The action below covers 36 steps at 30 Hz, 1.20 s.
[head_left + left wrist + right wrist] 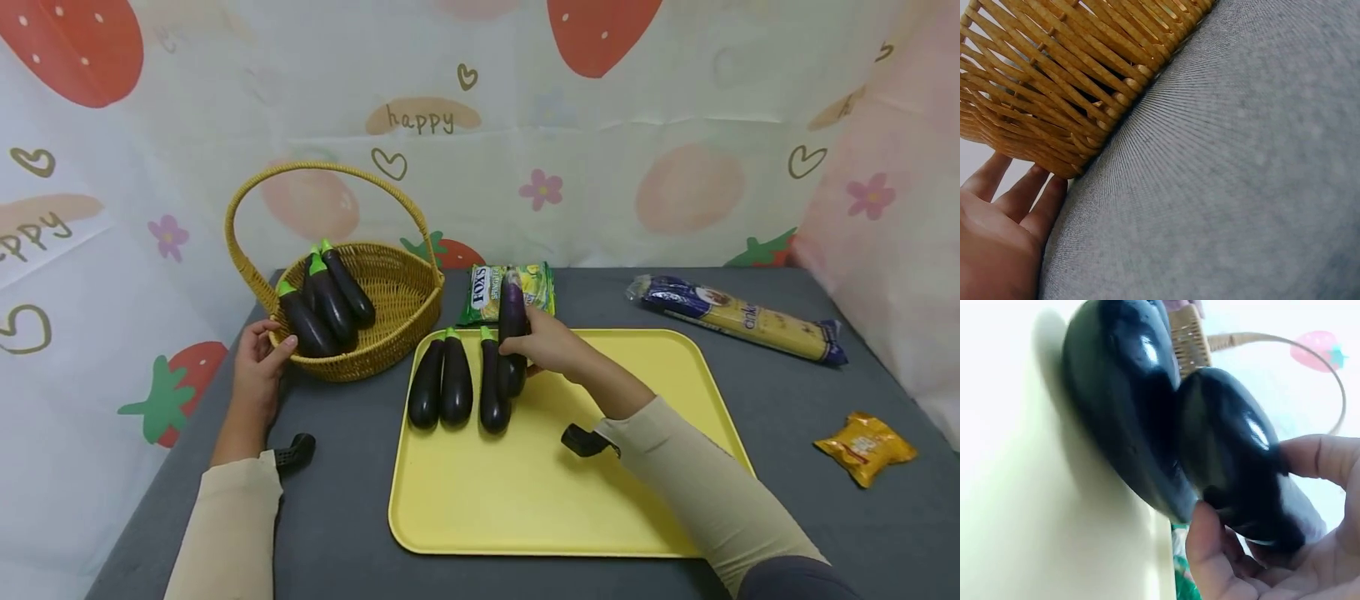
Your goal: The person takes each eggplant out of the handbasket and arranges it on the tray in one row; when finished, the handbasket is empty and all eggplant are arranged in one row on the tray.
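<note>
My right hand [551, 340] grips a dark purple eggplant [513, 312] between thumb and fingers, over the yellow tray [465, 508]. In the right wrist view, this held eggplant [1235, 444] touches or nearly touches another eggplant [1119, 394]. Three eggplants lie along the tray's far left part, among them a left one [426, 387], a middle one [456, 383] and a right one [492, 392]. My left hand [258, 367] holds the near left rim of a wicker basket [390, 350], its fingers against the outside wall. Several green-capped eggplants [330, 296] rest in the basket's left side.
Behind the tray lies a green FOX'S packet [483, 296], partly covered by the held eggplant. A blue and yellow pasta packet [750, 321] is at the far right, and a small orange packet [866, 448] lies right of the tray. The basket's tall handle [330, 167] arches upward.
</note>
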Each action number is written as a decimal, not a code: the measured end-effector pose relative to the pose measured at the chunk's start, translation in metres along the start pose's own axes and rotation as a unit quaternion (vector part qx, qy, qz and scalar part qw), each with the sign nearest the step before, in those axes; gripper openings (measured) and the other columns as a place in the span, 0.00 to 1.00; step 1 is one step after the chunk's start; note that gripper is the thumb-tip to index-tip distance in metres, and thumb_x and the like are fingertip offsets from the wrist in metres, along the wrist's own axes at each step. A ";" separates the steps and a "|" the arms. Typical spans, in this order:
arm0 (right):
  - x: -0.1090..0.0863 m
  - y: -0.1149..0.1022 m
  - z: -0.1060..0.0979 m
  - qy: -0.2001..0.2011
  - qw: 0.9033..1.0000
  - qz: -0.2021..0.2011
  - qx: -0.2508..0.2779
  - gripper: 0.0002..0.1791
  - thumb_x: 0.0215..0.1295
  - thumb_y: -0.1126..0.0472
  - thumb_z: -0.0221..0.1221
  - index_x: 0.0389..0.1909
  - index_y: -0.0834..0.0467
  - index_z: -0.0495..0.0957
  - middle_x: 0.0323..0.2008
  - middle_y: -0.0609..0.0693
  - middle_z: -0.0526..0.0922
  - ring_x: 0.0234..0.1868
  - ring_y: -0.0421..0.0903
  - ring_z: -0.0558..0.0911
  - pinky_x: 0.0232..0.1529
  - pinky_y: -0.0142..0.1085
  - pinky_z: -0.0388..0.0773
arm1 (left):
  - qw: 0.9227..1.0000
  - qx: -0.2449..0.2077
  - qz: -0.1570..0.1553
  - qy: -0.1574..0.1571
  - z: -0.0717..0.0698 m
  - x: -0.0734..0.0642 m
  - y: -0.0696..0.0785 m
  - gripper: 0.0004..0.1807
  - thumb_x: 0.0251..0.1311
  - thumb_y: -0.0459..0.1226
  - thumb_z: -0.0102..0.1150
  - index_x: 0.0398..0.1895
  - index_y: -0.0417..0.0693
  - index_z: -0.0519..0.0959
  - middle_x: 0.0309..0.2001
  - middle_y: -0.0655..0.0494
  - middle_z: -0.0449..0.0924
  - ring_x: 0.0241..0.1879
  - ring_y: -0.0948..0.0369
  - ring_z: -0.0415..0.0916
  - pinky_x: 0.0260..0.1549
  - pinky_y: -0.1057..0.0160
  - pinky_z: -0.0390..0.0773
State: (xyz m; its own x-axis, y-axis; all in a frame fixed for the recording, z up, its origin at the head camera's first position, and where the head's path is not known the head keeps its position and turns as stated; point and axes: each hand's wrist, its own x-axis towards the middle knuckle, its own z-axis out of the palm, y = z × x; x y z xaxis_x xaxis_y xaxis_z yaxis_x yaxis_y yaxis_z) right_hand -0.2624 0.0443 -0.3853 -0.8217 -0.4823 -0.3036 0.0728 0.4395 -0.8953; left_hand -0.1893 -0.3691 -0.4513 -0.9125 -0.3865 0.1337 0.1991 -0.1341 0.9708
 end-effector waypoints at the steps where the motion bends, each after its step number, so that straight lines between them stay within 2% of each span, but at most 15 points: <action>1: -0.003 0.004 -0.003 -0.005 1.000 0.007 0.008 0.44 0.65 0.58 0.61 0.74 0.62 0.45 0.63 0.62 0.67 0.57 0.57 0.76 0.39 0.47 0.81 | 1.000 0.002 0.001 0.003 0.000 0.000 0.000 0.15 0.66 0.29 0.57 0.51 0.50 0.67 0.52 0.53 0.70 0.44 0.63 0.70 0.39 0.72 0.73; 5: -0.013 0.018 -0.017 0.001 1.000 0.030 0.006 0.45 0.65 0.55 0.62 0.73 0.63 0.47 0.59 0.64 0.70 0.50 0.57 0.80 0.37 0.45 0.81 | 1.000 0.005 0.002 0.006 0.002 0.001 0.000 0.15 0.66 0.29 0.56 0.52 0.48 0.67 0.53 0.53 0.70 0.45 0.64 0.71 0.39 0.71 0.73; 10: -0.019 0.032 -0.026 0.020 0.995 0.059 -0.073 0.52 0.61 0.49 0.66 0.74 0.63 0.44 0.55 0.66 0.73 0.37 0.54 0.84 0.32 0.44 0.82 | 1.000 0.007 0.004 0.007 0.003 0.003 0.000 0.15 0.67 0.29 0.56 0.53 0.46 0.66 0.53 0.52 0.70 0.45 0.63 0.70 0.39 0.71 0.73; 12: -0.017 0.036 -0.021 0.019 0.990 0.066 -0.127 0.57 0.58 0.44 0.67 0.75 0.64 0.42 0.57 0.66 0.72 0.41 0.54 0.83 0.36 0.45 0.81 | 1.000 0.009 0.007 0.010 0.003 0.004 0.001 0.15 0.67 0.29 0.56 0.53 0.46 0.66 0.52 0.52 0.70 0.45 0.63 0.70 0.39 0.70 0.73; 16: -0.007 0.038 -0.006 0.024 0.974 0.059 -0.216 0.65 0.54 0.31 0.64 0.75 0.63 0.38 0.62 0.67 0.69 0.58 0.59 0.75 0.54 0.50 0.72 | 1.000 0.004 0.007 0.011 0.000 0.004 0.004 0.15 0.66 0.29 0.56 0.53 0.47 0.66 0.52 0.52 0.70 0.45 0.63 0.70 0.39 0.70 0.73; 18: -0.002 0.037 0.002 0.030 0.969 0.055 -0.239 0.66 0.52 0.28 0.61 0.76 0.62 0.37 0.62 0.66 0.71 0.60 0.58 0.73 0.57 0.51 0.68 | 1.000 0.002 0.005 0.010 -0.001 0.002 0.005 0.15 0.66 0.29 0.56 0.52 0.47 0.66 0.52 0.52 0.70 0.45 0.63 0.70 0.40 0.71 0.73; 21: 0.001 0.035 0.010 0.032 0.968 0.052 -0.242 0.64 0.54 0.27 0.60 0.76 0.61 0.38 0.61 0.65 0.72 0.59 0.58 0.74 0.57 0.51 0.69 | 1.000 0.004 0.003 0.011 0.000 0.000 0.006 0.15 0.66 0.29 0.56 0.52 0.48 0.67 0.52 0.52 0.70 0.44 0.63 0.70 0.39 0.71 0.73; 24: -0.003 0.032 0.009 0.021 0.967 0.055 -0.249 0.62 0.57 0.28 0.57 0.76 0.62 0.38 0.46 0.62 0.82 0.45 0.54 0.82 0.48 0.47 0.74 | 1.000 -0.001 0.002 0.014 0.003 -0.002 0.003 0.14 0.66 0.28 0.56 0.51 0.47 0.67 0.51 0.51 0.70 0.44 0.63 0.71 0.38 0.71 0.73; 26: -0.005 0.026 0.003 0.020 0.966 0.050 -0.254 0.59 0.60 0.28 0.55 0.76 0.61 0.40 0.36 0.59 0.84 0.35 0.52 0.84 0.42 0.44 0.76 | 1.000 -0.003 0.000 0.015 0.005 -0.003 0.001 0.14 0.66 0.28 0.55 0.51 0.48 0.67 0.50 0.52 0.70 0.43 0.63 0.71 0.38 0.71 0.73; 28: -0.003 0.015 -0.003 0.022 0.965 0.035 -0.259 0.54 0.62 0.30 0.54 0.76 0.61 0.44 0.25 0.54 0.82 0.23 0.48 0.83 0.34 0.41 0.77 | 1.000 -0.006 0.001 0.017 0.006 -0.004 -0.001 0.14 0.66 0.27 0.55 0.50 0.48 0.67 0.49 0.52 0.71 0.42 0.63 0.71 0.37 0.71 0.74; 29: -0.001 0.006 -0.005 0.026 0.966 0.019 -0.258 0.51 0.64 0.32 0.54 0.75 0.60 0.48 0.26 0.53 0.82 0.22 0.48 0.83 0.33 0.41 0.77 | 1.000 -0.007 0.002 0.017 0.006 -0.004 -0.001 0.13 0.66 0.27 0.55 0.50 0.48 0.68 0.49 0.52 0.71 0.42 0.64 0.71 0.37 0.71 0.74; 32: 0.016 -0.025 0.004 0.039 0.962 -0.050 -0.265 0.42 0.66 0.37 0.56 0.71 0.59 0.59 0.35 0.51 0.82 0.27 0.44 0.82 0.35 0.41 0.77 | 1.000 -0.012 0.008 0.018 0.004 -0.003 -0.001 0.13 0.66 0.26 0.54 0.49 0.48 0.68 0.48 0.52 0.71 0.41 0.64 0.71 0.35 0.71 0.74; 36: 0.051 -0.070 0.042 0.029 0.954 -0.146 -0.261 0.33 0.67 0.43 0.59 0.67 0.56 0.67 0.40 0.48 0.80 0.32 0.41 0.79 0.36 0.39 0.75 | 1.000 -0.010 0.011 0.017 0.003 -0.002 0.001 0.14 0.66 0.26 0.54 0.50 0.48 0.67 0.49 0.52 0.71 0.41 0.64 0.72 0.35 0.71 0.74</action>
State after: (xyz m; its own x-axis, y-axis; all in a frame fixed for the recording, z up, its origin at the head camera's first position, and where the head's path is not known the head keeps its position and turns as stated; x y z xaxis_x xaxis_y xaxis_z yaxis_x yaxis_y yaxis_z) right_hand -0.2858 -0.0431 -0.3517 -0.7957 -0.6047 -0.0344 -0.4416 0.6180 -0.6504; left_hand -0.1886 -0.3657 -0.4502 -0.8954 -0.4201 0.1476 0.2260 -0.1430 0.9636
